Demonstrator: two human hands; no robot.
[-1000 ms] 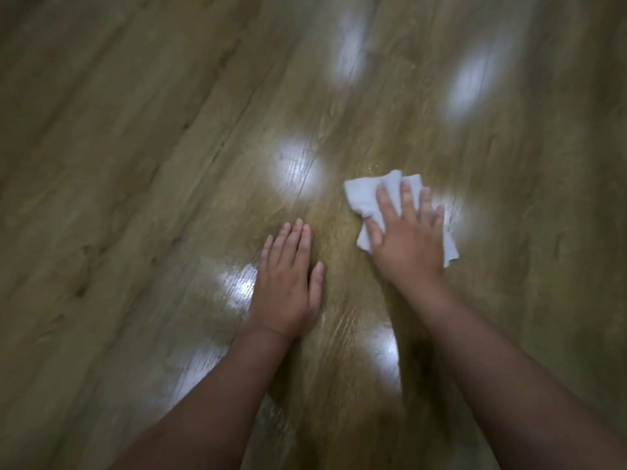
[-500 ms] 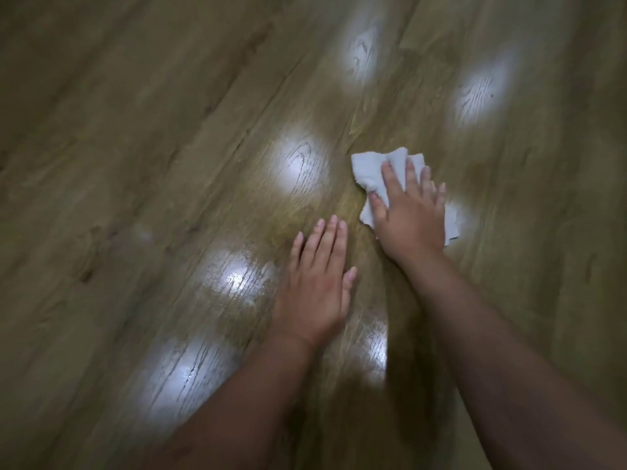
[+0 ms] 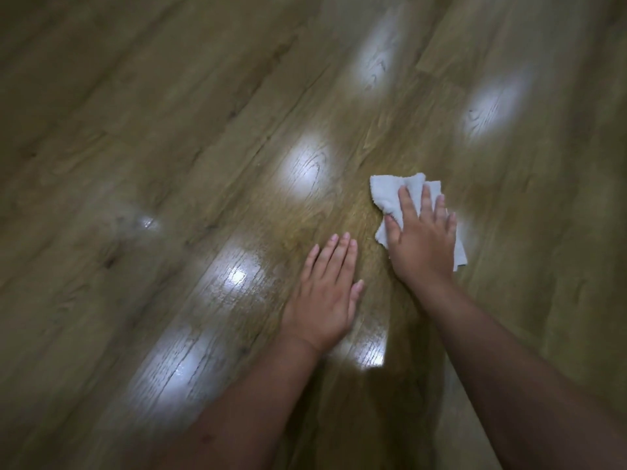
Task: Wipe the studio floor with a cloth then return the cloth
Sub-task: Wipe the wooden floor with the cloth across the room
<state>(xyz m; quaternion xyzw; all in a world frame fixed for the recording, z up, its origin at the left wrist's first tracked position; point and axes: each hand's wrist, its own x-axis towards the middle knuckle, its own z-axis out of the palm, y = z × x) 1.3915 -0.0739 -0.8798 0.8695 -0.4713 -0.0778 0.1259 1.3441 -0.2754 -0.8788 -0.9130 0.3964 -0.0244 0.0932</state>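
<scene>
The white cloth (image 3: 390,195), at two o'clock from the flat, empty left hand (image 3: 325,293), is pressed under the right hand's (image 3: 422,245) straight fingers; bunching could be caused if pressure slackens on the glossy floor (image 3: 169,130).

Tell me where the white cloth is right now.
In the head view the white cloth lies flat on the wooden floor, right of centre, under the right hand, just beyond the left hand.

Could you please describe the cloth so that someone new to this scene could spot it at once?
On the glossy wooden floor, look right of centre, where the right hand presses flat. Under it lies the cloth, the only white, fluffy thing there.
</scene>
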